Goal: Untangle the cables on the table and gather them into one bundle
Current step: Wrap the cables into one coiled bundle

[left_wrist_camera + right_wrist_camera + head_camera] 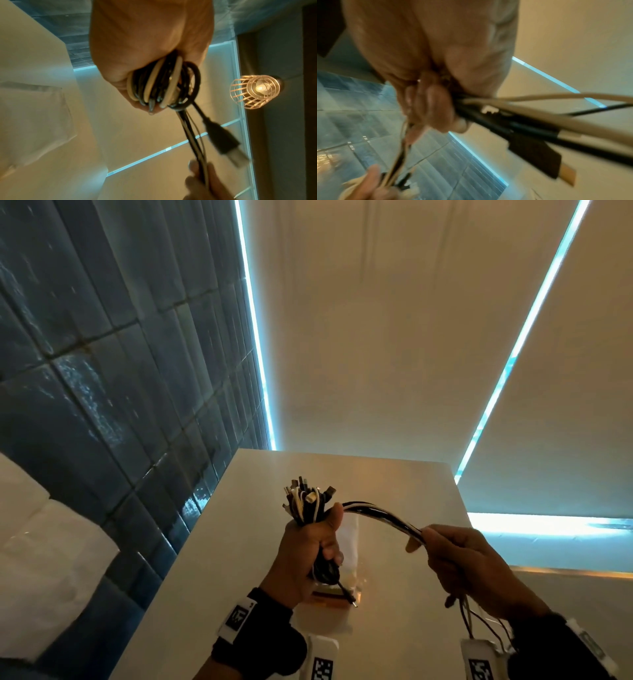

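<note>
Aloft above the middle of the white table (219, 542), a bundle of black and white cables (308, 505) sits clenched in my left hand (308, 553), plugs fanning upward, while my right hand (469, 566) closes its fingers round the strands (380, 515) arching across from it.

A home-like interior is being suggested. Dark glossy wall tiles (102, 364) are being lit beside drawn roller blinds (394, 337). A caged pendant lamp (255, 92) is being shown glowing.
</note>
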